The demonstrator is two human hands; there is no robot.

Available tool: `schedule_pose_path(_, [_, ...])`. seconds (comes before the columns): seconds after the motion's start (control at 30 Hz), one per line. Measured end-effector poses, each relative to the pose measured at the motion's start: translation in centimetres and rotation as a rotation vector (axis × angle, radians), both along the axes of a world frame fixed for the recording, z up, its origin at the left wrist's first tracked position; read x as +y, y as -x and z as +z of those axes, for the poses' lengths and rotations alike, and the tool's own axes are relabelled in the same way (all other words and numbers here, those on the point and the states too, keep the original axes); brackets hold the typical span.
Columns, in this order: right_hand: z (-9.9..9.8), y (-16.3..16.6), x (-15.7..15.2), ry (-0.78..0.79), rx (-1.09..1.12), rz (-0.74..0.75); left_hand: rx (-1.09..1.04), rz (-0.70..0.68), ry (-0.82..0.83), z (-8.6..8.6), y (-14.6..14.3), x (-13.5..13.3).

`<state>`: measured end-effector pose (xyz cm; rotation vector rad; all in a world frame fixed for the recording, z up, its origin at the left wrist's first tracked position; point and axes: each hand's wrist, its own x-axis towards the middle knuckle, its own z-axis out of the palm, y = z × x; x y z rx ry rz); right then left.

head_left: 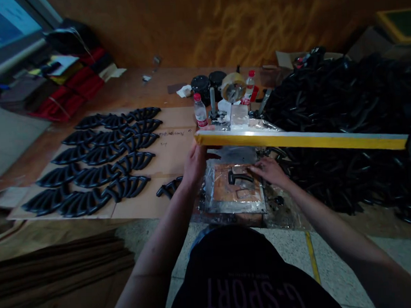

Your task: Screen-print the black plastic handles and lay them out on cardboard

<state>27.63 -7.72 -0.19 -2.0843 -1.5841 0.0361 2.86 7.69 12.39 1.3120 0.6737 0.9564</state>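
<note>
A yellow-edged frame [301, 140] is raised above a taped brown plate [235, 189] on the low table. My left hand [194, 164] grips the frame's left end, fingers wrapped round it. On the plate lies a black curved plastic piece [239, 176]. My right hand [268, 169] rests on the plate with its fingers closed on the right end of that piece.
Rows of black curved pieces [99, 164] lie on cardboard at left. A big heap of black pieces [355, 123] fills the right side. Two water bottles [199, 110], black jars [209, 85] and a tape roll [233, 87] stand behind the frame. Red cloth [74, 82] is far left.
</note>
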Motion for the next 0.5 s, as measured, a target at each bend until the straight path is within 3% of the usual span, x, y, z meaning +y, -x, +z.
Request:
schedule_pose_path(0.1, [-1.6, 5.0, 0.3, 0.181, -0.089, 0.073, 0.051, 0.025, 0.112, -2.0, -0.1, -1.6])
schedule_pose_path(0.2, [-0.7, 8.4, 0.4, 0.281, 0.002, 0.006, 0.245, -0.191, 0.417, -5.4, 1.0, -6.1])
schedule_pose_path(0.27, [0.2, 10.3, 0.0, 0.291, 0.091, 0.052, 0.314, -0.293, 0.621, -7.8, 2.1, -9.1])
schedule_pose_path(0.37, [0.9, 12.3, -0.9, 0.258, 0.195, 0.222, 0.24, -0.149, 0.779, -10.0, 4.0, -11.3])
schedule_pose_path(0.43, [0.6, 12.7, -1.3, 0.234, 0.242, 0.319, 0.225, -0.04, 0.805, -10.5, 5.1, -11.2])
schedule_pose_path(0.5, [0.2, 12.7, -1.2, 0.233, 0.251, 0.409, 0.268, -0.017, 0.82, -10.6, 5.7, -10.6])
